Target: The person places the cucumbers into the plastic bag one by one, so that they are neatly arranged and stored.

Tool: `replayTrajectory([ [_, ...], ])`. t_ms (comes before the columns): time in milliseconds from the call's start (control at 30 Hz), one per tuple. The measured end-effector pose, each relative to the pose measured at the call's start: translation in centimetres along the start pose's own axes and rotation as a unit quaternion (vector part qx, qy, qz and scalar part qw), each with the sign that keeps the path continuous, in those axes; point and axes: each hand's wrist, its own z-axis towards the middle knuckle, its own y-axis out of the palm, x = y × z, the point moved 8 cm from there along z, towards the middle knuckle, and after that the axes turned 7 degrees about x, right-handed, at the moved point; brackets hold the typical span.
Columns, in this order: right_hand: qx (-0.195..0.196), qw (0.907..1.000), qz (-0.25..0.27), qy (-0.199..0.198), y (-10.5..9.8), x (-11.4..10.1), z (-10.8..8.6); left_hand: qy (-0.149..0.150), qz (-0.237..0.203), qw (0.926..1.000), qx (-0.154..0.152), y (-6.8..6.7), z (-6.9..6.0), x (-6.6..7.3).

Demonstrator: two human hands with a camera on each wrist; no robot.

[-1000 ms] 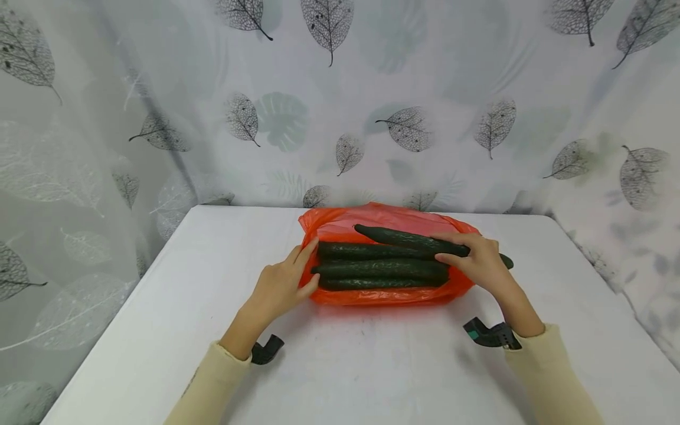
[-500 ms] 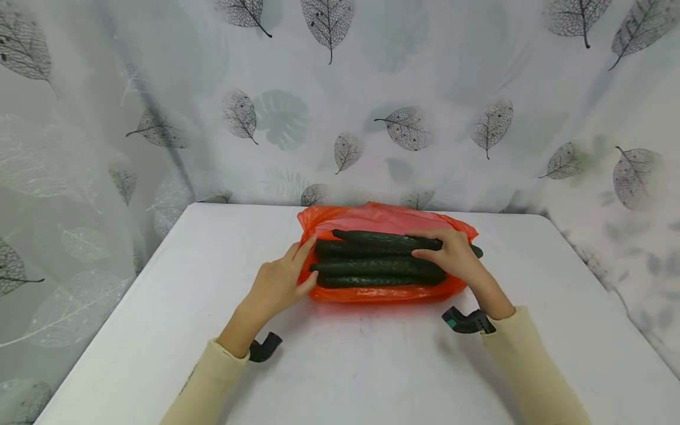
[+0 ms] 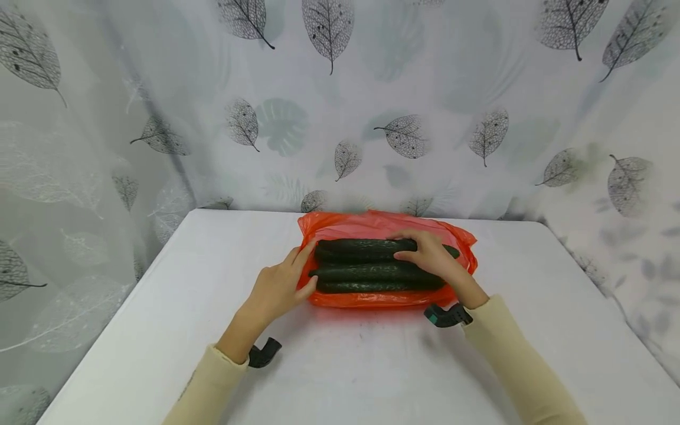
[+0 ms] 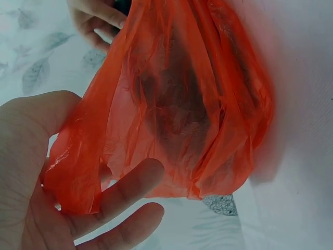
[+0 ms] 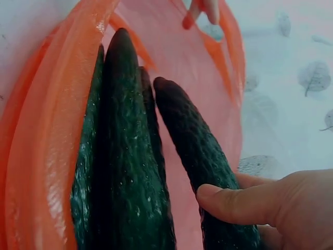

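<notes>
A red plastic bag (image 3: 345,301) lies opened out on the table, with several dark green cucumbers (image 3: 372,273) side by side in it. My right hand (image 3: 425,251) grips the rearmost cucumber (image 5: 195,135) near its right end, thumb on the near side and fingers on the far side. In the right wrist view this cucumber is held inside the bag's mouth, apart from the others. At the bag's left end, my left hand (image 3: 278,286) holds the edge of the bag. The left wrist view shows a strip of red plastic (image 4: 78,172) caught between its thumb and fingers.
The white table (image 3: 350,372) stretches out around the bag. Behind it and at both sides hangs a pale curtain (image 3: 319,118) with a leaf print. Each wrist bears a black strap mount (image 3: 446,316).
My right hand has moved left and brought its cucumber down from a raised slant into the bag, level behind the others. The left hand has stayed at the bag's left edge.
</notes>
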Motion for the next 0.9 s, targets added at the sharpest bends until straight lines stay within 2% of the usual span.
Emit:
replayTrajectory([
  [200, -0.029, 0.9995, -0.006, 0.007, 1.0, 0.7, 0.8, -0.001, -0.005, 1.0, -0.001, 0.5, -0.2, 0.2],
  [400, -0.038, 0.9992, 0.001, 0.009, 0.8, 1.3, 1.4, 0.003, -0.011, 0.9999, 0.008, 0.5, 0.3, 0.5],
  [667, -0.065, 0.9973, -0.01, 0.031, 1.9, 1.2, 3.0, -0.026, -0.016, 0.9994, 0.019, -0.8, -0.2, -0.2],
  [900, -0.066, 0.997, -0.012, 0.038, 1.7, 1.7, 3.6, -0.006, -0.012, 0.9996, 0.025, -0.8, 0.4, 0.0],
])
